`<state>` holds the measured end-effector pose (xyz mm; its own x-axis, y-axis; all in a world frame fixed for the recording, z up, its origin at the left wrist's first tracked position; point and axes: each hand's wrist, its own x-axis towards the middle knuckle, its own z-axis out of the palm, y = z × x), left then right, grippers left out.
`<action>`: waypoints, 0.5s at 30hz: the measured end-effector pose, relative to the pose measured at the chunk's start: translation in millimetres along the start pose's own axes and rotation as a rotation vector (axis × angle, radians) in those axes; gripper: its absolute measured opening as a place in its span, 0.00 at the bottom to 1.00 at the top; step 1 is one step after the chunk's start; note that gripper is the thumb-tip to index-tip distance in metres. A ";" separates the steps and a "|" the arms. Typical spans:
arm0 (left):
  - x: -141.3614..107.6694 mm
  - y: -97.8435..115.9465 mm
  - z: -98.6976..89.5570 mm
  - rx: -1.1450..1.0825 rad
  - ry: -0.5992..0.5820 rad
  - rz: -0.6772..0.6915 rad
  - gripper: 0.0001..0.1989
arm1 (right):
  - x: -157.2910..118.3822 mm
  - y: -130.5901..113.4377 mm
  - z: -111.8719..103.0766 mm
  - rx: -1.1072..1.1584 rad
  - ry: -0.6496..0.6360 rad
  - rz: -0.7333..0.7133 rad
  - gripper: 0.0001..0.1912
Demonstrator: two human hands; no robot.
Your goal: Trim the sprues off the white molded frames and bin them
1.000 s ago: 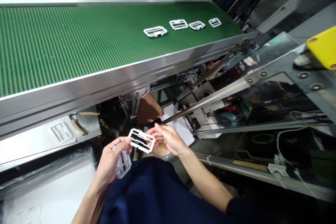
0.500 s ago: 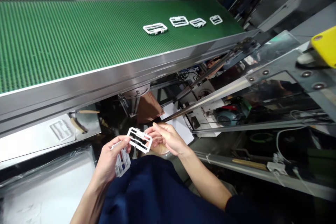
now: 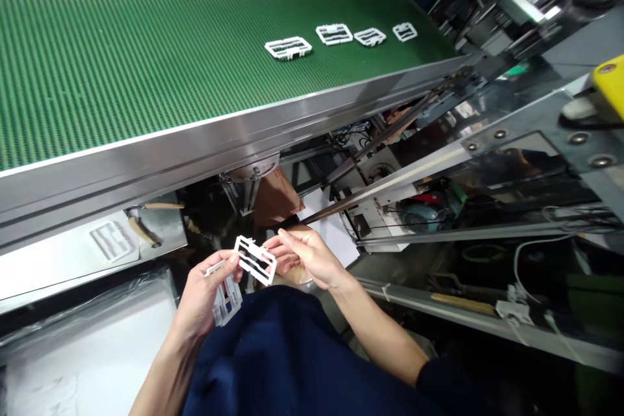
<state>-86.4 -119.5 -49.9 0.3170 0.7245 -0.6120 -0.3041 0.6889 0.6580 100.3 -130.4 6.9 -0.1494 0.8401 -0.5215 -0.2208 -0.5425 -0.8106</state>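
Observation:
In my left hand [image 3: 207,289] are white plastic frames. One white frame [image 3: 255,260] is pinched between thumb and finger and sticks out to the right. More frames [image 3: 227,301] hang stacked beneath, against the palm. My right hand [image 3: 309,257] is just right of the pinched frame, palm turned up and fingers apart; whether its fingertips touch the frame's far end I cannot tell. Several similar white frames, among them a larger-looking one [image 3: 288,47] at the left of the group, lie on the green conveyor belt [image 3: 146,65].
The conveyor's metal side rail [image 3: 195,143] runs across in front of my hands. Another white frame [image 3: 111,240] lies on a pale surface at the left, near a wooden-handled tool [image 3: 142,232]. Below is a plastic-lined container [image 3: 97,344]. Metal bars [image 3: 414,175] cross on the right.
My right hand and the pinched frame have shifted slightly left. Machinery at the upper right has come into place over the far end of the conveyor. The frames on the belt keep nearly the same positions.

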 end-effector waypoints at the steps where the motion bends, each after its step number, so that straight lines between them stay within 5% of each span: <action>1: 0.5 -0.3 -0.4 -0.001 0.001 0.000 0.13 | -0.1 -0.4 0.4 -0.008 0.001 0.003 0.24; 11: 2.8 0.4 1.8 0.018 0.022 0.034 0.12 | -0.6 -2.1 1.8 -0.099 0.003 -0.047 0.23; 15: -1.8 4.2 6.6 0.100 0.109 0.157 0.10 | 1.2 2.4 -1.4 -0.256 0.119 -0.155 0.20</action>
<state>-82.3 -118.1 -43.1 0.1719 0.8247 -0.5388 -0.2496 0.5656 0.7860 101.0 -130.6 4.0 -0.0156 0.9157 -0.4017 0.0198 -0.4013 -0.9157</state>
